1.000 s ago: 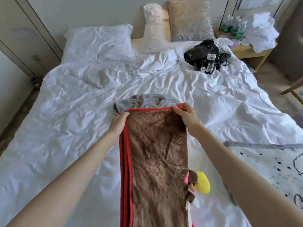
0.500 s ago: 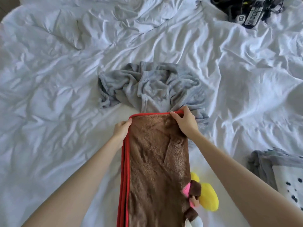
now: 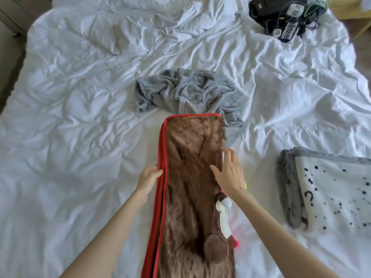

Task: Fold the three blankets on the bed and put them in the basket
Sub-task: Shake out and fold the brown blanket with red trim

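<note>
A brown blanket [image 3: 190, 177] with red trim lies as a long narrow strip down the middle of the bed, running toward me. My left hand [image 3: 148, 178] rests against its red left edge, fingers curled at the trim. My right hand [image 3: 230, 171] lies flat and spread on its right edge. A crumpled grey blanket [image 3: 190, 91] sits just past the strip's far end. A folded white blanket [image 3: 331, 193] with black spots and a grey underside lies at the right. No basket is in view.
The white duvet [image 3: 80, 117] is rumpled all over. A black pile of cables and tagged devices [image 3: 287, 15] lies at the far right corner. The bed's left edge and a wardrobe [image 3: 12, 21] show at the far left.
Both hands let go of the brown blanket's far corners and slid back toward me along its sides. The far end now lies flat on the bed. The view tilted further down.
</note>
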